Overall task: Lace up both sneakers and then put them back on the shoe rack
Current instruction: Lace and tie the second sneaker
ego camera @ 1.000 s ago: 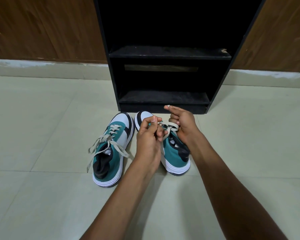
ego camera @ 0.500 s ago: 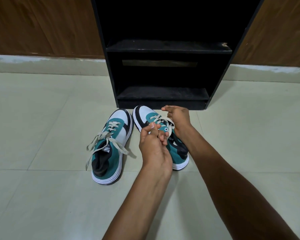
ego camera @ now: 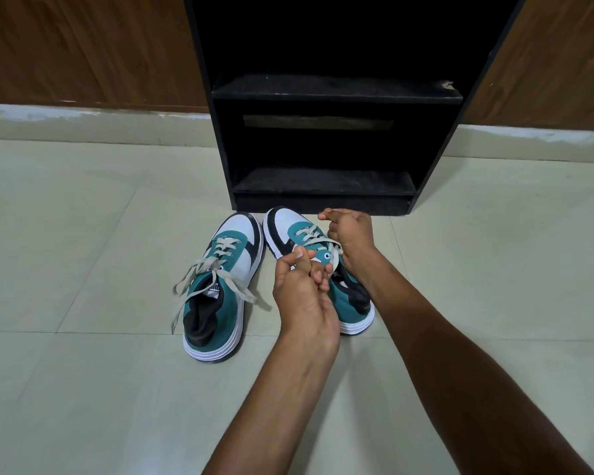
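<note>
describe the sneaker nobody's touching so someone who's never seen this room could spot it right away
Find the black shoe rack against the wooden wall. On the tiled floor before it stand two teal, white and black sneakers. It is the left sneaker: its beige laces trail loose onto the floor, and no hands are on it.

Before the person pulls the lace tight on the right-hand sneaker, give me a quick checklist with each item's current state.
1. Left hand pinching the lace: ok, fingers closed at the lace crossing.
2. Right hand on the other lace end: cannot tell, the grip is hidden behind the hand.
3. Right sneaker flat on the floor: ok.
4. Top eyelet threaded: not ok, one eyelet shows open.
5. Left sneaker finished: not ok, its lace ends lie loose and untied.
6. Shoe rack shelf free for both sneakers: ok, bottom shelf holds nothing visible.
</note>
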